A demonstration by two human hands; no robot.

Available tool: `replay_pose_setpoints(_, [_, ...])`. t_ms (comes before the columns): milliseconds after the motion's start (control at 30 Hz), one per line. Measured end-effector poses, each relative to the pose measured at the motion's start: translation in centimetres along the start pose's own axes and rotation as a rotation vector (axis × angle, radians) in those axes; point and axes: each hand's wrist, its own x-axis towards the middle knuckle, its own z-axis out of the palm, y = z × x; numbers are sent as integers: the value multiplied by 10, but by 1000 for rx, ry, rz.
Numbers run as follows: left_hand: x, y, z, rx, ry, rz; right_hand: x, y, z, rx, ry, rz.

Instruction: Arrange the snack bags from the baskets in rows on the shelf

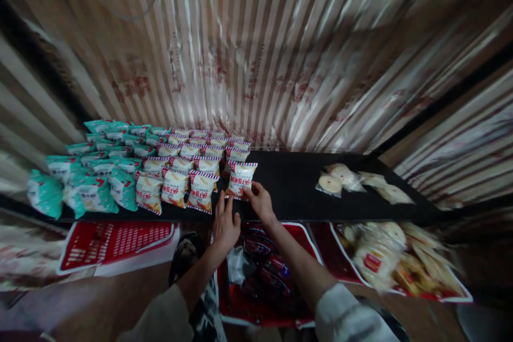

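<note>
A white snack bag [241, 177] with red print and striped edges stands upright on the black shelf [286, 181]. My right hand [261, 202] pinches its lower right edge. My left hand [225, 225] reaches to the bag's lower left corner with its fingers stretched out; whether it grips the bag is hard to see. Just left of it, matching bags [201, 192] stand in rows running back to the wall. Farther left, several teal snack bags [96, 192] stand in rows of their own.
Clear packets with round pale pieces [331, 184] lie on the shelf's right side. Below the front edge are a red basket [316, 248] of dark packages, another basket [460, 291] of mixed packets, and a red basket [116, 243] at left. A striped sheet [240, 64] hangs behind.
</note>
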Motion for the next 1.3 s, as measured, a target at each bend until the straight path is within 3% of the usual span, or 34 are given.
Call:
replay_pose_setpoints(233, [16,-10,3,116,-32,202,17,2,17,-48,14,-63])
replay_pose_setpoints(733, [24,-32,12,156,-60,229,20,11,32,-154,-30,-96])
replay_pose_setpoints(1000, [6,-12,-3,94,-123,226,3,7,27,-37,75,-128])
replay_pose_setpoints(1133, [-33,-1,4,-56,-275,71,-37,12,9,33,95,-136])
replay_pose_setpoints(1200, [-53,-2,14,-166,-351,-165,-62,19,-1,7,9,-126])
replay_pose_setpoints(1267, [-67,-8,25,-280,-371,-511,-85,30,-8,-99,-148,-96])
replay_pose_setpoints(1300, [-72,-12,30,-307,-375,-615,-95,38,-9,-186,-244,-70])
